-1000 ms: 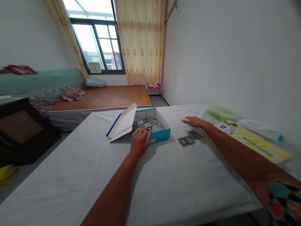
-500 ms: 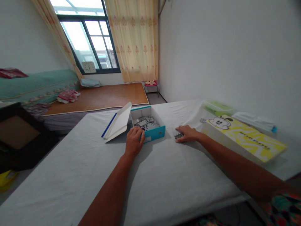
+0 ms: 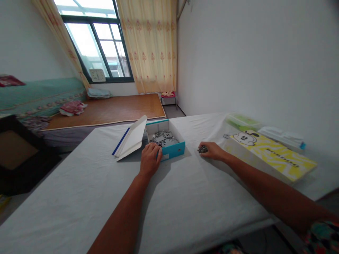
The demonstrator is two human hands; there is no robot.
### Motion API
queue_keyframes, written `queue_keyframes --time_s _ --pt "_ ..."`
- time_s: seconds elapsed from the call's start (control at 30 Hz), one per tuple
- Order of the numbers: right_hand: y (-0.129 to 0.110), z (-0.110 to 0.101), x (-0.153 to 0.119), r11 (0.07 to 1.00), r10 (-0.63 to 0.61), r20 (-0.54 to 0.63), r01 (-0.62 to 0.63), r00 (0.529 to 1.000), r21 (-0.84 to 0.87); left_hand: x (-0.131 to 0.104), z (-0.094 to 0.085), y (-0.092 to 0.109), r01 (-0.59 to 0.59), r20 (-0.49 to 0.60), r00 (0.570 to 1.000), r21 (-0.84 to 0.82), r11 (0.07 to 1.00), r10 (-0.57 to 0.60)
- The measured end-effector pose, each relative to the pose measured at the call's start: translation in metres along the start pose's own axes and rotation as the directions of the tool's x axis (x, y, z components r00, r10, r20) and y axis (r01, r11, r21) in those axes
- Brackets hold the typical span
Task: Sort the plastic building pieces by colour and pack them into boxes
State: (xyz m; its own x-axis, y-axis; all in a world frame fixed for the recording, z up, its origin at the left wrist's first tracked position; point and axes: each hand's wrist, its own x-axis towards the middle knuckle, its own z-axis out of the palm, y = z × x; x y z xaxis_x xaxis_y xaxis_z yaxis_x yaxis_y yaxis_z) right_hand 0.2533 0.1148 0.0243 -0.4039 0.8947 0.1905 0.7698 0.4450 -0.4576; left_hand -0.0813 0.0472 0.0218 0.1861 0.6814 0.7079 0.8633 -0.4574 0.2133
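A blue and white box (image 3: 173,151) stands on the table with its lid flap (image 3: 134,135) folded out to the left. Inside it lies a heap of small grey and black jigsaw puzzle pieces (image 3: 165,137). My left hand (image 3: 150,157) is closed over the box's near left edge, fingertips curled inside the rim. To the right of the box, my right hand (image 3: 212,151) is closed round a small clump of puzzle pieces (image 3: 202,149), low at the tablecloth. Part of that clump is hidden by the fingers.
A yellow and white box with a cartoon dog (image 3: 275,153) lies to the right. Behind it are a green-lidded clear container (image 3: 242,121) and a white packet (image 3: 282,135) by the wall. White cloth (image 3: 169,204) covers the table. A bed (image 3: 122,107) stands beyond.
My right hand's fingers have drawn together round the puzzle pieces, which were spread flat under them. My left hand stays on the box edge. The view has shifted slightly.
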Motion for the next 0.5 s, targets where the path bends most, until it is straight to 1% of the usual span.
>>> queue_keyframes --time_s 0.07,0.13,0.2,0.27,0.33,0.4,0.43,0.5 --pt "-0.007 -0.011 0.010 0.984 0.063 -0.067 -0.050 0.996 0.173 0.000 0.000 0.000 0.000 0.001 1.000 0.001 1.000 0.000" --pt "-0.022 -0.022 0.025 0.915 0.121 -0.135 -0.057 0.983 0.398 0.000 0.000 0.000 0.002 0.003 1.000 0.004 1.000 -0.002" --pt "-0.044 -0.030 0.044 0.818 0.149 -0.189 -0.014 0.971 0.575 0.000 -0.001 0.001 0.004 0.005 1.000 0.007 1.000 -0.004" --pt "-0.070 -0.034 0.064 0.757 0.114 -0.196 0.042 0.974 0.652 0.000 -0.002 0.001 0.004 0.008 1.000 0.008 1.000 -0.004" --pt "-0.092 -0.036 0.081 0.752 0.014 -0.153 0.090 0.988 0.653 0.000 -0.002 0.000 -0.004 0.013 1.000 0.008 1.000 0.004" --pt "-0.101 -0.040 0.096 0.792 -0.073 -0.068 0.100 0.995 0.602 0.001 -0.002 -0.001 -0.016 0.019 1.000 0.013 1.000 0.016" --pt "-0.100 -0.044 0.101 0.827 -0.090 -0.029 0.091 0.996 0.555 0.001 -0.002 -0.001 -0.021 0.022 1.000 0.017 1.000 0.020" --pt "-0.085 -0.055 0.107 0.927 -0.077 0.033 0.059 0.996 0.370 0.001 -0.002 -0.001 -0.024 0.024 0.999 0.023 0.999 0.023"
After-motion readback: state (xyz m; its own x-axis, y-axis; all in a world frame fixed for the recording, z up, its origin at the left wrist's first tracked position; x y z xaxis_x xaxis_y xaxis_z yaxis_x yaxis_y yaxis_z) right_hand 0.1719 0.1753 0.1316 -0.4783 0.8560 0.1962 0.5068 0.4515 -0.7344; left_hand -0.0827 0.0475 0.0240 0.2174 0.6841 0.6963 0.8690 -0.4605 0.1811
